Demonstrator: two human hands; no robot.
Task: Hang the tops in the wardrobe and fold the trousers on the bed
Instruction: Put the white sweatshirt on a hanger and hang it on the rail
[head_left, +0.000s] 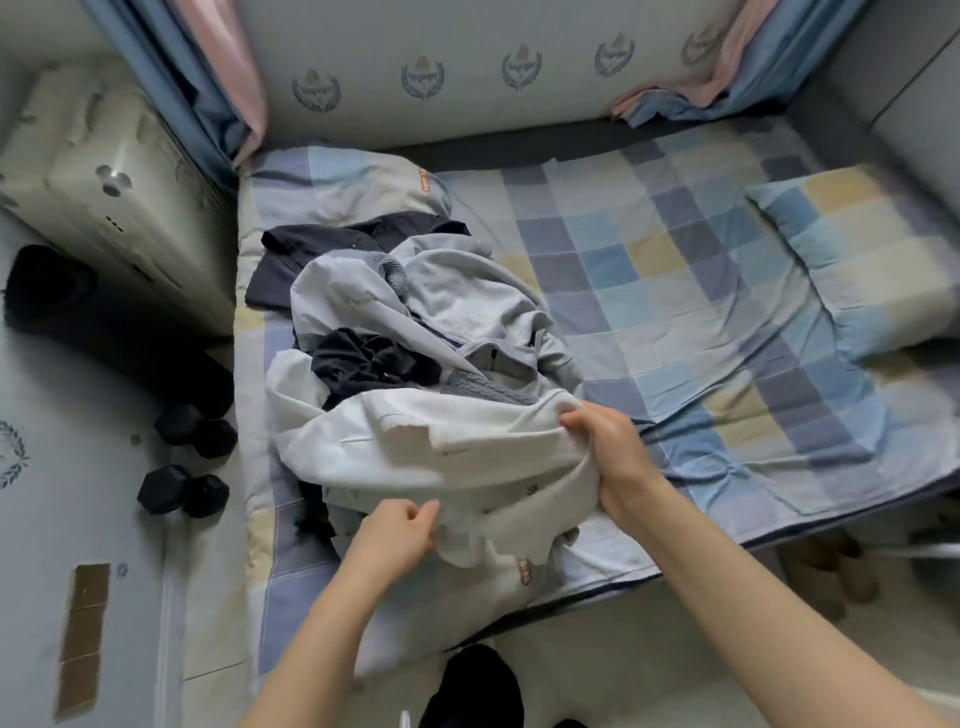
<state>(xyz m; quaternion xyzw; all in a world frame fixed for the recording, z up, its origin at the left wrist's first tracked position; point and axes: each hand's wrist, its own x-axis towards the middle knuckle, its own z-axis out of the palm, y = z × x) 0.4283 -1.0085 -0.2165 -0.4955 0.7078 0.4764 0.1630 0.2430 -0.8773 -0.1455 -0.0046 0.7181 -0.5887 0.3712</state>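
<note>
White garment (457, 457) is lying at the near end of the clothes pile (410, 353), centre-left of the frame, on the bed (675, 291). Both hands are gripping it, probably to pull it free of the heap and work out whether it's a top or trousers; can't tell which from this view.

Right hand (608, 457) is holding the garment's right edge, fingers (576, 418) curled and clamped on a bunched fold, cloth running under the palm. Left hand (395, 530) is at the lower edge, fingers (423, 512) together and pinching the fabric, thumb side towards the cloth. Garment is spanning between the two grips, slightly tensioned, its lower hem hanging over the near bed edge. Holding two separate edges looks like the sensible way to spread it and find the shape.

Rest of the pile is sitting just behind: grey sweatshirt (467, 296), dark navy garment (363, 358) partly under the white one, another dark shirt (322, 249) at the back, upper left of the pile. All unsorted, so the task looks to be in its early stage.

Checked bedsheet is bare to the right, a pillow (862, 260) at right of frame. Dumbbells (187, 467) on the floor at left, a white appliance (104, 176) upper left. Wardrobe isn't in view.
</note>
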